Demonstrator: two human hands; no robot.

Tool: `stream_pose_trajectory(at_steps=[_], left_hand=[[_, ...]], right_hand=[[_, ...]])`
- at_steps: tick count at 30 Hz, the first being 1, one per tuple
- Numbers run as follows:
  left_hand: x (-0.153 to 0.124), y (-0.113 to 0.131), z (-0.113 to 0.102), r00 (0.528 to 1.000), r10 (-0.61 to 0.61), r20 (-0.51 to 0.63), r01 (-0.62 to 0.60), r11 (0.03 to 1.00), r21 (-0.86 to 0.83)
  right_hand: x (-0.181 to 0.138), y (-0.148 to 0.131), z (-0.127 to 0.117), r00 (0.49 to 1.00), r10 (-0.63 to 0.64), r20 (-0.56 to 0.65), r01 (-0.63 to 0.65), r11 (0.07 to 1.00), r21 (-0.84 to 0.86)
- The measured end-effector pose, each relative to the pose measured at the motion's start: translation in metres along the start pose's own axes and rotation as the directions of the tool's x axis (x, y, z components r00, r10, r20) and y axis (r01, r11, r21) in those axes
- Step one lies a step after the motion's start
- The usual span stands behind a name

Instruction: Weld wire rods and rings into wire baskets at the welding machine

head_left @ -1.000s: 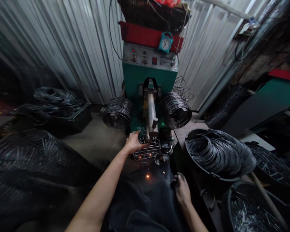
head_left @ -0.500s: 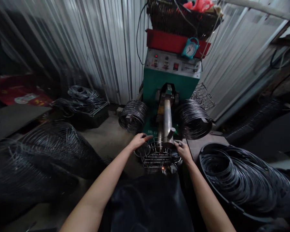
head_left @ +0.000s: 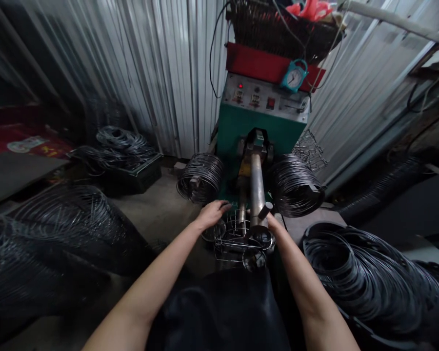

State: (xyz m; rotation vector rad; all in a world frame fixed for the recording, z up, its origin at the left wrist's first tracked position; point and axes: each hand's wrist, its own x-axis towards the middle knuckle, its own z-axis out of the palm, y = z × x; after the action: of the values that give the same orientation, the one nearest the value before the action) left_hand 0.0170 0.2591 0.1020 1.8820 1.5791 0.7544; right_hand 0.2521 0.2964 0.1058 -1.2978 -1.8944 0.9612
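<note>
A wire basket (head_left: 223, 243) sits under the metal arm (head_left: 257, 187) of a green spot-welding machine (head_left: 230, 126), around its lower rod (head_left: 242, 214). My left hand (head_left: 212, 214) is at the basket's far left edge, its darkened fingers bent together against the wires. My right hand (head_left: 272, 222) reaches behind the end of the upper arm on the right side. Its fingers are hidden there, so their hold cannot be seen. Loose round wire rings (head_left: 254, 261) show at the near end of the basket.
Coils of wire rings hang left (head_left: 201, 178) and right (head_left: 296, 185) of the machine. A large tub of black rings (head_left: 373, 273) stands at right, wrapped wire bundles (head_left: 66, 234) at left. A blue clock (head_left: 294, 76) hangs on the machine, below a dark basket (head_left: 270, 29).
My right hand has moved inward behind the upper arm, hiding its fingers. The wire basket has turned and shifted under the arm. An orange glow near its front edge is gone. My view has shifted slightly.
</note>
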Motion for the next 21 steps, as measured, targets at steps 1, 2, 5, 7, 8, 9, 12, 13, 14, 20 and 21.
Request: stream_pose_trajectory(at_steps=[1, 2, 5, 7, 8, 9, 12, 13, 14, 20, 21], left_hand=[[-0.007, -0.007, -0.004, 0.999, 0.029, 0.042, -0.027, 0.999, -0.038], [-0.015, -0.015, -0.007, 0.993, 0.056, 0.104, -0.047, 0.995, -0.091], [-0.044, -0.039, -0.005, 0.953, 0.074, 0.292, -0.003, 0.972, -0.237], [-0.062, -0.049, 0.004, 0.959, 0.052, 0.277, 0.027, 0.962, -0.273], [-0.07, -0.051, 0.009, 0.97, 0.049, 0.239, 0.021, 0.96, -0.279], [-0.077, -0.05, 0.013, 0.977, 0.064, 0.206, -0.004, 0.961, -0.277], [-0.101, -0.037, 0.015, 0.952, 0.236, 0.196, -0.201, 0.962, -0.182], [-0.11, -0.029, 0.01, 0.925, 0.313, 0.214, -0.293, 0.949, -0.12], [-0.121, -0.02, 0.003, 0.895, 0.38, 0.234, -0.38, 0.924, -0.045], [-0.196, 0.026, -0.084, 0.856, 0.418, 0.303, -0.515, 0.739, 0.434], [-0.207, 0.028, -0.1, 0.882, 0.381, 0.278, -0.472, 0.725, 0.502]], right_hand=[[0.001, 0.0, -0.002, 1.0, -0.005, 0.023, 0.005, 1.0, 0.0], [0.001, 0.001, -0.005, 0.999, -0.017, 0.051, 0.017, 1.0, -0.003], [0.0, 0.004, -0.012, 0.991, -0.053, 0.119, 0.058, 0.998, -0.034], [-0.006, 0.006, -0.014, 0.988, -0.051, 0.144, 0.061, 0.996, -0.068], [-0.011, 0.007, -0.015, 0.988, -0.042, 0.149, 0.055, 0.995, -0.081], [-0.016, 0.007, -0.015, 0.988, -0.035, 0.15, 0.049, 0.994, -0.093], [-0.04, 0.005, -0.013, 0.988, -0.039, 0.151, 0.057, 0.992, -0.111], [-0.05, 0.003, -0.011, 0.985, -0.047, 0.165, 0.066, 0.992, -0.111], [-0.06, 0.001, -0.009, 0.982, -0.052, 0.181, 0.072, 0.992, -0.108], [-0.118, -0.02, 0.019, 0.997, -0.014, 0.08, 0.017, 0.999, -0.036], [-0.125, -0.024, 0.024, 0.999, -0.007, 0.045, 0.008, 1.0, -0.014]])
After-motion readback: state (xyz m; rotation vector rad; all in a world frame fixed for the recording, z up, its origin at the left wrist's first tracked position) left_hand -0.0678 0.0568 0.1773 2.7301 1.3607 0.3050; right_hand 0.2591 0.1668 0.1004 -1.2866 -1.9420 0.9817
